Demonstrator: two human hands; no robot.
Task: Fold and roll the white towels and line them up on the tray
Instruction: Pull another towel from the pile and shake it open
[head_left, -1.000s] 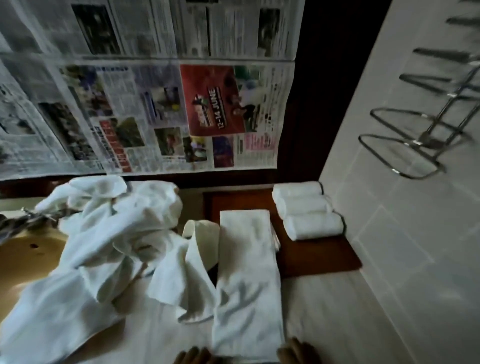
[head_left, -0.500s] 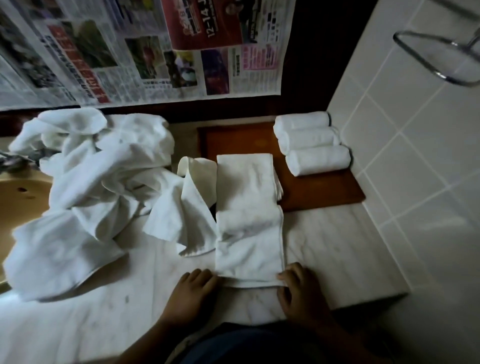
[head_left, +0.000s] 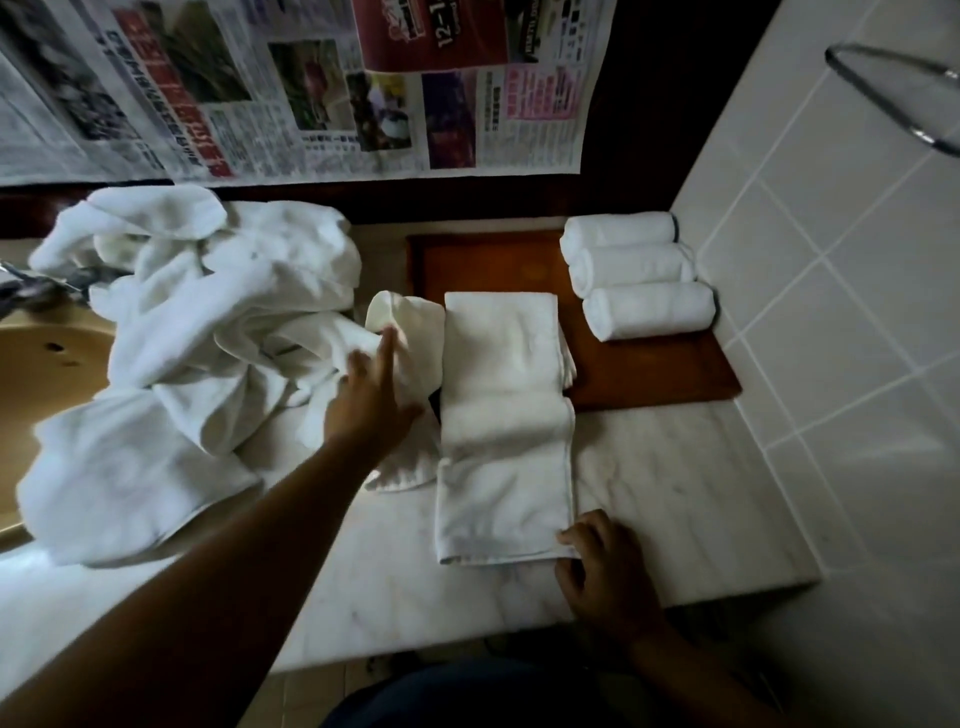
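Nearest to us, the right hand has its fingers bent over the near right corner of the folded towel and, as far as we can see, pinches it. This towel lies as a long flat strip on the marble counter, and its far end reaches over the near edge of the tray. A little farther, the left hand is stretched out with straight fingers, holding nothing, and touches the heap of loose towels just beside the strip. At the far right of the tray, three rolled towels lie side by side, touching. We judge that folding is finished and rolling is the step in hand. The next move calls for both hands at the near edge, to roll the strip tightly toward the tray.
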